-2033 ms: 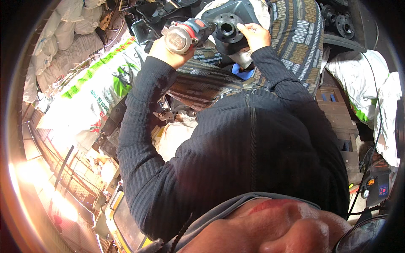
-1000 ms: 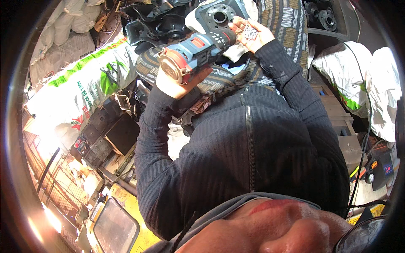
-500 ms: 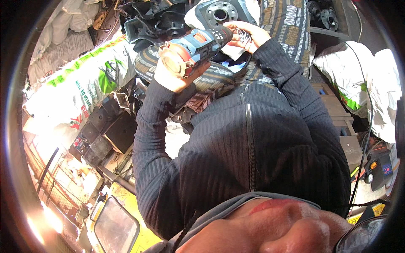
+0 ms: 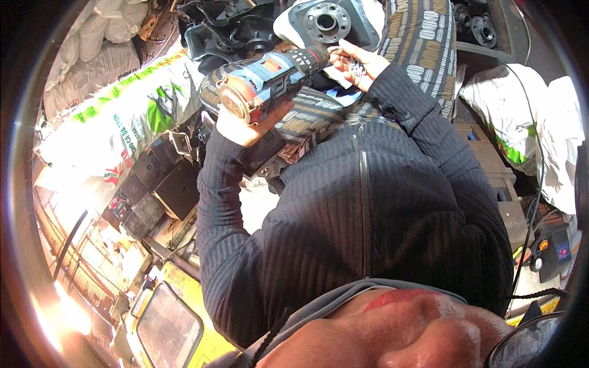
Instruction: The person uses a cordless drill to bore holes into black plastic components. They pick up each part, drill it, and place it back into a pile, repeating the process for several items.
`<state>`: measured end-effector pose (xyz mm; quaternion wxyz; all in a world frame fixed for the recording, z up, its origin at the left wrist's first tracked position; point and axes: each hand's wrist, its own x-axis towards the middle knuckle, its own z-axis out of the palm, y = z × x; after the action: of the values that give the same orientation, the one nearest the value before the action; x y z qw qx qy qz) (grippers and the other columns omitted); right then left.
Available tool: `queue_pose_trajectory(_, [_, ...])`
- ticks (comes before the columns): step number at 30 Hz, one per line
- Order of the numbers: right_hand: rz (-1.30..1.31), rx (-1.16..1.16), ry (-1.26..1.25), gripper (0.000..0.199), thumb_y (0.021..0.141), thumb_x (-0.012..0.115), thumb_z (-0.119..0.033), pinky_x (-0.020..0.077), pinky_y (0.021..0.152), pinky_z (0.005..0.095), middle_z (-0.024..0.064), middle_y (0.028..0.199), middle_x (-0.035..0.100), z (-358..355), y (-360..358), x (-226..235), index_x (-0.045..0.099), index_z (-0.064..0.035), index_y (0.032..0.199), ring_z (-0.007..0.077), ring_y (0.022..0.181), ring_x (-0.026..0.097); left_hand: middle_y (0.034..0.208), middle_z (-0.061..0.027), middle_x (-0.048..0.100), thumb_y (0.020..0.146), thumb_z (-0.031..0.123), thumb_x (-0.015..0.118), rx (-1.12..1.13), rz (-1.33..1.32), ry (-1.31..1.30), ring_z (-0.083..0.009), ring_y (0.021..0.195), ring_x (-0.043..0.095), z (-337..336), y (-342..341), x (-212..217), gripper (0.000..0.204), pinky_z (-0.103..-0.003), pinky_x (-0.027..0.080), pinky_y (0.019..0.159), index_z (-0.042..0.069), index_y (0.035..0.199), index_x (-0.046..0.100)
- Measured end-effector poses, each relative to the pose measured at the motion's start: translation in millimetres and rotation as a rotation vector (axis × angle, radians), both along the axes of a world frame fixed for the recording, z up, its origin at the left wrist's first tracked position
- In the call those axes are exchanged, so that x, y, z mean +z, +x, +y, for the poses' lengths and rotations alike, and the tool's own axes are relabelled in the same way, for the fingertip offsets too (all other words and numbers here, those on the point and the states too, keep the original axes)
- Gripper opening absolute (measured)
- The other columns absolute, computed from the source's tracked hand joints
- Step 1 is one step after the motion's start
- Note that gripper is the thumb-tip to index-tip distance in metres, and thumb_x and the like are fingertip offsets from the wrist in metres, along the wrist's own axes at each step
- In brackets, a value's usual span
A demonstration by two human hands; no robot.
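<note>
I see the left hand (image 4: 244, 126) clamped round the drill (image 4: 270, 81), its nose just beside the right hand (image 4: 371, 64), curled around small shiny pieces (image 4: 357, 67); little open room shows between them and the near edge of the grey metal part (image 4: 315, 24)

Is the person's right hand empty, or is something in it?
Not empty: the right hand has several small shiny pieces showing in its cupped palm.
</note>
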<state>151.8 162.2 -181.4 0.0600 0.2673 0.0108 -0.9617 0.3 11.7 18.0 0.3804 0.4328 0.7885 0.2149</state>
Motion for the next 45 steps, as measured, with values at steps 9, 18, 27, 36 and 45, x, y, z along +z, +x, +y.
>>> queue_pose_trajectory(9, [-0.116, -0.062, -0.079, 0.02, 0.085, 0.059, -0.021, 0.0505, 0.046, 0.0161, 0.003, 0.075, 0.062, -9.1, -12.9, 1.4, 0.06, -0.0026, 0.093, 0.0072, 0.064, 0.06, 0.095, -0.0092, 0.062, 0.068, 0.014, 0.073, -0.147, 0.252, 0.082, -0.0224, 0.084, 0.061, -13.0, -0.3, -12.7, 0.039, -0.036, 0.049, 0.072, 0.003, 0.102, 0.058])
queue_pose_trajectory(18, [-0.115, 0.025, -0.06, 0.015, 0.086, 0.058, -0.018, 0.0503, 0.048, 0.017, 0.0018, 0.075, 0.062, -19.8, -23.7, -18.6, 0.061, -0.0047, 0.091, 0.0064, 0.064, 0.06, 0.109, -0.0114, 0.058, 0.071, 0.024, 0.067, -0.121, 0.038, -0.125, -0.0246, 0.1, 0.057, -21.3, -8.1, -19.8, 0.048, -0.035, 0.044, 0.088, 0.006, 0.113, 0.053])
queue_pose_trajectory(27, [-0.131, -0.027, 0.008, 0.014, 0.087, 0.056, -0.018, 0.0402, 0.044, 0.0177, -0.0029, 0.071, 0.054, -24.2, -37.7, -37.4, 0.06, -0.0047, 0.091, 0.0058, 0.058, 0.051, 0.081, -0.0117, 0.063, 0.066, 0.024, 0.072, -0.287, 0.489, -0.03, -0.0299, 0.079, 0.06, 9.3, -24.4, -47.3, 0.026, -0.036, 0.048, 0.074, 0.008, 0.084, 0.064])
queue_pose_trajectory(36, [-0.407, -0.415, 0.464, 0.029, 0.092, 0.046, -0.028, 0.0225, 0.033, 0.0185, -0.0073, 0.057, 0.034, -17.1, -14.2, -43.2, 0.051, -0.009, 0.114, 0.0023, 0.04, 0.028, 0.086, -0.015, 0.063, 0.068, 0.023, 0.07, -0.464, 0.533, 0.011, -0.0292, 0.083, 0.061, 27.2, -43.5, -34.6, 0.03, -0.036, 0.048, 0.075, 0.006, 0.092, 0.063])
queue_pose_trajectory(45, [-0.492, -0.367, 0.632, 0.029, 0.088, 0.056, -0.027, 0.0238, 0.036, 0.0169, -0.0073, 0.06, 0.041, -1.5, -42.0, -49.6, 0.057, -0.0035, 0.105, 0.0007, 0.044, 0.032, 0.087, -0.0172, 0.063, 0.066, 0.021, 0.07, -0.32, 0.315, -0.247, -0.0289, 0.081, 0.062, 50.9, -44.4, -42.7, 0.036, -0.034, 0.05, 0.073, 0.006, 0.098, 0.062])
